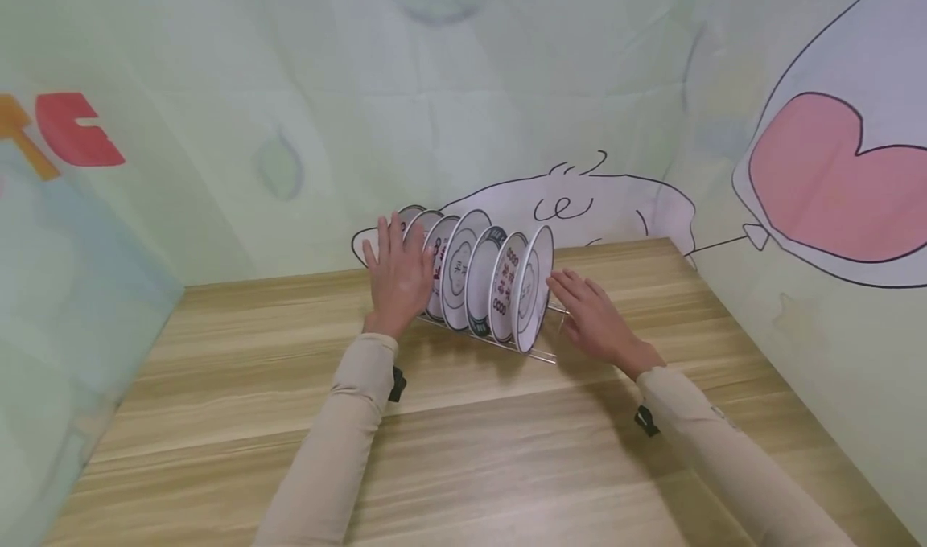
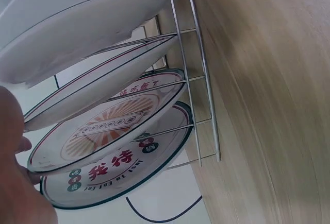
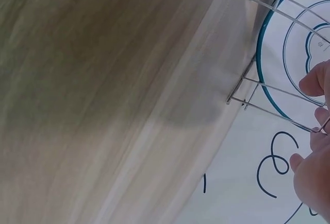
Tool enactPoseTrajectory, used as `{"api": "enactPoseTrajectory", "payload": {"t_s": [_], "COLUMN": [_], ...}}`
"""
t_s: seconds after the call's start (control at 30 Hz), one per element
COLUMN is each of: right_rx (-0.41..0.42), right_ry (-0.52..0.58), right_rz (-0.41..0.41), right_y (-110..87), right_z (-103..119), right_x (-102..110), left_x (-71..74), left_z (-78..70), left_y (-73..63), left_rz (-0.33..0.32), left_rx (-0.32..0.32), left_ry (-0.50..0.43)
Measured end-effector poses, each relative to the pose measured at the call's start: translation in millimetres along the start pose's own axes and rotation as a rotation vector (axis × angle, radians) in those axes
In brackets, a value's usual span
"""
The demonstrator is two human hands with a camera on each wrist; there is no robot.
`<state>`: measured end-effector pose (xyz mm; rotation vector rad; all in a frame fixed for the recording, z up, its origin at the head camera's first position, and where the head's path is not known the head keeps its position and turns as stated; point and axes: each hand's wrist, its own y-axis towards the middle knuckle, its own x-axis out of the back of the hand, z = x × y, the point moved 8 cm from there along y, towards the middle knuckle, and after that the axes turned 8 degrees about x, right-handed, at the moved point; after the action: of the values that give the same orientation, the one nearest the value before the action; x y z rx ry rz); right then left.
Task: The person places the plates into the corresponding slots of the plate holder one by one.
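Note:
Several round white plates with printed patterns and lettering stand on edge, tilted, in a wire dish rack. My left hand lies against the rack's left end with straight fingers, overlapping the plates there. At the right end, my right hand reaches its extended fingers to the edge of the outermost plate. Up close in the left wrist view, a plate with red lettering sits in its wire slot, its rim beside my left fingers. A blue-green rim circles the end plate in the right wrist view.
The rack stands on a wood-grain table near its back edge. Behind rises a pale cloth backdrop with cartoon drawings, including a pink heart on the right side. Dark wrist straps show at both sleeves.

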<state>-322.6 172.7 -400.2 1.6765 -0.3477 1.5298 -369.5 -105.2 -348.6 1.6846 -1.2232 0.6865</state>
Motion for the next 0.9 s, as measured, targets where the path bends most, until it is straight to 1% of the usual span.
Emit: {"api": "enactPoseTrajectory", "payload": {"t_s": [0.2, 0.5, 0.6, 0.73, 0.8, 0.9], "right_rx": [-0.006, 0.026, 0.024, 0.033, 0.045, 0.071], "right_ry": [-0.014, -0.046, -0.070, -0.094, -0.096, -0.104], "right_rz": [0.023, -0.007, -0.004, -0.002, -0.007, -0.018], "right_y": [-0.2, -4.7, -6.6, -9.6, -11.2, -13.6], "right_z": [2, 15, 19, 28, 34, 43], "right_x": [1, 3, 4, 4, 4, 4], "left_x": [-1.1, -1.1, -2.1, -3.9, -4.3, -5.0], "left_z": [0.1, 2.2, 3.5, 6.4, 8.2, 11.3], "left_y": [0.6, 2.0, 3.3, 6.5, 8.0, 9.9], "left_rz": [-0.006, -0.006, 0.014, 0.051, 0.066, 0.085], "left_rx": [0.001, -0.023, -0.024, -0.028, -0.038, -0.061], "left_ry": [0.024, 0.051, 0.055, 0.087, 0.097, 0.086]}}
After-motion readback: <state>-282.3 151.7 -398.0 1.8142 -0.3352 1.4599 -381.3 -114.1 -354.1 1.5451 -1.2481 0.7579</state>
